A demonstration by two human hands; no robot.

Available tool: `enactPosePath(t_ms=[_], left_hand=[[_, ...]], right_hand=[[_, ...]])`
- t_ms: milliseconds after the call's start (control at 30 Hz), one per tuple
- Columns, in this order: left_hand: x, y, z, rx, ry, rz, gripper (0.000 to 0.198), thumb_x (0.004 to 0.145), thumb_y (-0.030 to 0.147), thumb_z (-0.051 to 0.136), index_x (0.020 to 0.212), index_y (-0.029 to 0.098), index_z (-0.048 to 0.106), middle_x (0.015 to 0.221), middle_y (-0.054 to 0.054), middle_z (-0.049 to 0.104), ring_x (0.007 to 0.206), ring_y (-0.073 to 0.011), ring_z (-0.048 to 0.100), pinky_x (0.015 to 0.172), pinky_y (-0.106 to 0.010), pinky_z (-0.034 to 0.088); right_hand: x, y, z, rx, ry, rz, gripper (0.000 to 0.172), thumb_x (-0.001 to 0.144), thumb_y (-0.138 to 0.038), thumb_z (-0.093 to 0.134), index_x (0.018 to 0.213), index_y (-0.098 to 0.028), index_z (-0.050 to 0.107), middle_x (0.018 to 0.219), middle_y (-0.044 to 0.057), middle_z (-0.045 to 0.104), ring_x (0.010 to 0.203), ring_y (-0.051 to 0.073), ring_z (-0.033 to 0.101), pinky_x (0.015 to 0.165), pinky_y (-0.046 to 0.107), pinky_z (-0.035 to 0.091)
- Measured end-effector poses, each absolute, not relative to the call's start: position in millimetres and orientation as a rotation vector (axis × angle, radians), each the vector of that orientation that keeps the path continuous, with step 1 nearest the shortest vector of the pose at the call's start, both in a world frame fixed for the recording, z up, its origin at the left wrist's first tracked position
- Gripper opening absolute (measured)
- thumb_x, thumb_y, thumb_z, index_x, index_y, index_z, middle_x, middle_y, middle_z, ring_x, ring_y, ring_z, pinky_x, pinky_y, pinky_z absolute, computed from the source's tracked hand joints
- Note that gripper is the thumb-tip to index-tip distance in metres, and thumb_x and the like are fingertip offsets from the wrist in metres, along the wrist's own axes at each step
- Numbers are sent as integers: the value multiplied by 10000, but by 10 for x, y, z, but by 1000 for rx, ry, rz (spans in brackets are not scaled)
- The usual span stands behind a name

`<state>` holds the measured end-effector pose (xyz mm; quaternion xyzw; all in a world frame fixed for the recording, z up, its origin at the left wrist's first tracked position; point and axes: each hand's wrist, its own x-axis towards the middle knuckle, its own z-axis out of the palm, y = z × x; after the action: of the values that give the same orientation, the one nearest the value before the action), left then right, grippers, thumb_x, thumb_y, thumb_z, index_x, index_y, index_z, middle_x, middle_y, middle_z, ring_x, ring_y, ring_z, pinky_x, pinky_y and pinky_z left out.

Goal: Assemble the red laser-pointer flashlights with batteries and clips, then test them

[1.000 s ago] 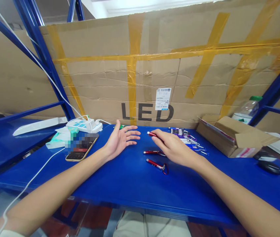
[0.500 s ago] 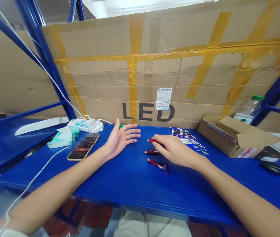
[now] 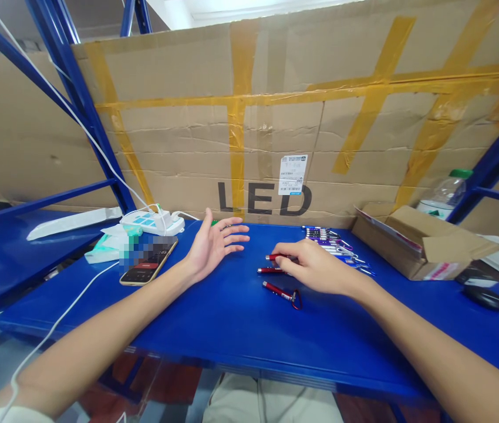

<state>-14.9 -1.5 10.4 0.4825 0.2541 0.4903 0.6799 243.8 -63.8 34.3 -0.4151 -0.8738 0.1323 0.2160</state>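
Observation:
My right hand (image 3: 311, 265) curls its fingers round a slim red penlight (image 3: 271, 257) close to the table surface; only the silver-tipped end shows. Just nearer to me lies a second red penlight (image 3: 267, 271), its other end hidden under the same hand. A third red penlight (image 3: 278, 291) with a red carabiner clip lies separately on the blue table (image 3: 240, 320). Palm facing right and fingers spread, my left hand (image 3: 212, 247) holds nothing. Behind it, a small green thing peeks out, too covered to identify.
Several purple, silver and blue penlights (image 3: 341, 255) lie in a row beyond my right hand. An open cardboard box (image 3: 408, 247) and a black mouse (image 3: 485, 298) are on the right. A phone (image 3: 150, 264), a tissue pack (image 3: 111, 245) and a white power strip (image 3: 150, 222) occupy the left.
My right hand has shifted slightly right and toward me; the penlight tip in it has moved with it, nearer the second one. My left hand stays almost still.

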Motion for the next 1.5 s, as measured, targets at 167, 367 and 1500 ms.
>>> enactPosePath(t_ms=[167, 367, 1500], left_hand=[[-145, -15, 102, 1066, 533, 1064, 790, 1047, 772, 316, 1233, 115, 713, 1278, -228, 741, 1049, -302, 748, 816, -367, 599], [-146, -20, 101, 1060, 528, 1057, 799, 1045, 775, 316, 1256, 111, 707, 1294, -231, 735, 1061, -308, 744, 816, -369, 599], [-138, -76, 136, 1071, 500, 966, 855, 1025, 810, 287, 1323, 120, 694, 1336, -244, 722, 1102, -335, 738, 856, -406, 595]], right_hand=[[2446, -635, 351, -1101, -2368, 381, 306, 1078, -312, 458, 1119, -214, 745, 1010, 55, 815, 876, 224, 728, 795, 323, 484], [2465, -625, 335, -1112, -2396, 405, 300, 1072, -305, 470, 1064, -210, 754, 965, 44, 810, 843, 219, 721, 774, 317, 485], [2453, -657, 329, -1084, -2546, 264, 295, 1115, -322, 445, 1117, -229, 725, 1041, 72, 805, 937, 244, 740, 819, 337, 485]])
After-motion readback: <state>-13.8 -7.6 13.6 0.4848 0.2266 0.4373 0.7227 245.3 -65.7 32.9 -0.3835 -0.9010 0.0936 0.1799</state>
